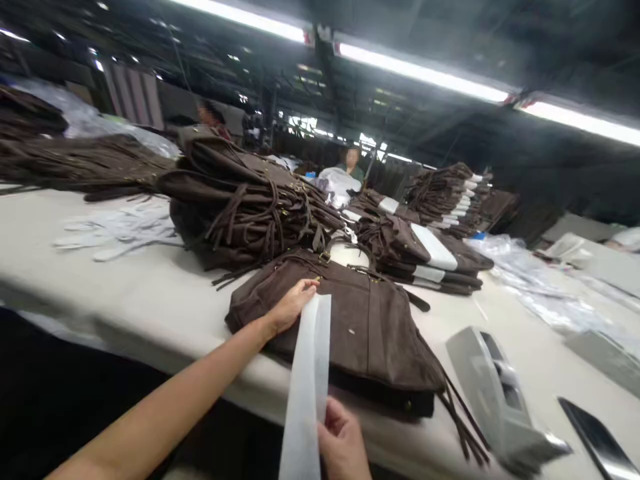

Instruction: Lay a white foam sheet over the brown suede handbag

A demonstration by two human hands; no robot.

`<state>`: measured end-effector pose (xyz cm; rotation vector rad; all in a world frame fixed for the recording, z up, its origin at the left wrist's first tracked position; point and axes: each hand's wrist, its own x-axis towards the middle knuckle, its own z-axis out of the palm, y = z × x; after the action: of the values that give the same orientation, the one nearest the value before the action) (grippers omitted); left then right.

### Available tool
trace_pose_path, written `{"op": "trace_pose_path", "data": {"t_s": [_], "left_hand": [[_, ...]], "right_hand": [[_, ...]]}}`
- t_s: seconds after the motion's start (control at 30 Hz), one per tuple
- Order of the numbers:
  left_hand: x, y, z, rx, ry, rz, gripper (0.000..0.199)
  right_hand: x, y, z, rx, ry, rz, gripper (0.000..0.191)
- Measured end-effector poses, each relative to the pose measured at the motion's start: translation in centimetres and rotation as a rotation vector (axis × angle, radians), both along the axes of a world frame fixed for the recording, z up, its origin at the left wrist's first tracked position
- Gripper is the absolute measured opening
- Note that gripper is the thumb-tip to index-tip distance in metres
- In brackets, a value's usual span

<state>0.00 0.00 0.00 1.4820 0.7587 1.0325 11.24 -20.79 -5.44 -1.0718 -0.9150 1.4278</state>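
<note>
A dark brown handbag (350,333) lies flat before me at the table's front edge, its handle pointing away and thin tassels hanging at its right side. Over its front runs a long white strip (306,387), like paper or thin foam, creased lengthwise. My left hand (293,303) is closed at the strip's far end, just below the bag's buckle, fingertips close to a small gold-coloured fitting. Lower down, my right hand (343,437) pinches the strip's right edge between thumb and fingers, in front of the table edge.
Brown bags (250,207) are piled behind on the left; more, wrapped with white bands, are stacked at the right (425,253). White strips (125,230) lie at the left. A grey tape dispenser (493,393) and a phone (597,433) rest at the right. People stand farther back.
</note>
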Motion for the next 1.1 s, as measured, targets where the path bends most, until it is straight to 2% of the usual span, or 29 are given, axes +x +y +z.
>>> {"op": "trace_pose_path", "data": {"t_s": [0.07, 0.13, 0.17, 0.23, 0.3, 0.37, 0.47, 0.53, 0.6, 0.7, 0.77, 0.87, 0.93, 1.0, 1.1], "left_hand": [[0.3, -0.4, 0.1, -0.083, -0.029, -0.037, 0.055], [0.6, -0.8, 0.2, -0.045, 0.044, -0.095, 0.05], [0.7, -1.0, 0.3, 0.024, 0.123, -0.136, 0.045], [0.8, -1.4, 0.4, 0.281, 0.336, -0.227, 0.035], [0.8, -1.9, 0.4, 0.571, 0.514, -0.286, 0.028], [0.9, -2.3, 0.2, 0.73, 0.589, -0.292, 0.026], [0.9, -3.0, 0.0, 0.829, 0.679, -0.266, 0.028], [0.8, -3.7, 0.1, 0.886, 0.712, -0.254, 0.029], [0.5, -4.6, 0.5, 0.923, 0.696, -0.27, 0.03], [-0.2, -6.1, 0.8, 0.988, 0.686, -0.374, 0.037], [-0.6, -7.0, 0.5, 1.086, 0.747, -0.419, 0.045], [-0.7, -8.0, -0.4, 1.224, 0.876, -0.374, 0.051], [-0.4, -8.7, -0.8, 1.257, 0.978, -0.352, 0.054], [0.3, -9.2, -0.4, 1.246, 1.11, -0.388, 0.061], [1.6, -9.4, 1.2, 1.167, 1.325, -0.482, 0.072]], "right_hand": [[1.9, -2.6, 2.0, -0.022, -0.028, -0.137, 0.034], [3.8, -4.3, 4.3, 0.0, -0.088, -0.271, 0.031], [4.8, -4.7, 5.6, 0.039, -0.135, -0.341, 0.03], [6.9, -4.3, 7.9, 0.138, -0.245, -0.45, 0.027], [8.9, -2.9, 9.0, 0.211, -0.326, -0.502, 0.028], [10.7, -1.0, 8.6, 0.217, -0.399, -0.49, 0.033], [12.3, 0.9, 6.0, 0.142, -0.512, -0.424, 0.04], [12.4, 1.2, 4.2, 0.102, -0.531, -0.412, 0.041], [12.2, 0.9, 3.1, 0.078, -0.484, -0.444, 0.042], [11.8, 0.4, 2.8, 0.059, -0.385, -0.487, 0.041], [11.8, 0.4, 2.8, 0.074, -0.332, -0.483, 0.038], [12.0, 0.6, 2.5, 0.087, -0.295, -0.489, 0.035], [12.1, 0.8, 2.2, 0.08, -0.296, -0.523, 0.035], [11.9, 1.1, 2.0, 0.086, -0.286, -0.567, 0.034], [11.5, 1.3, 1.9, 0.101, -0.211, -0.6, 0.035]]}}
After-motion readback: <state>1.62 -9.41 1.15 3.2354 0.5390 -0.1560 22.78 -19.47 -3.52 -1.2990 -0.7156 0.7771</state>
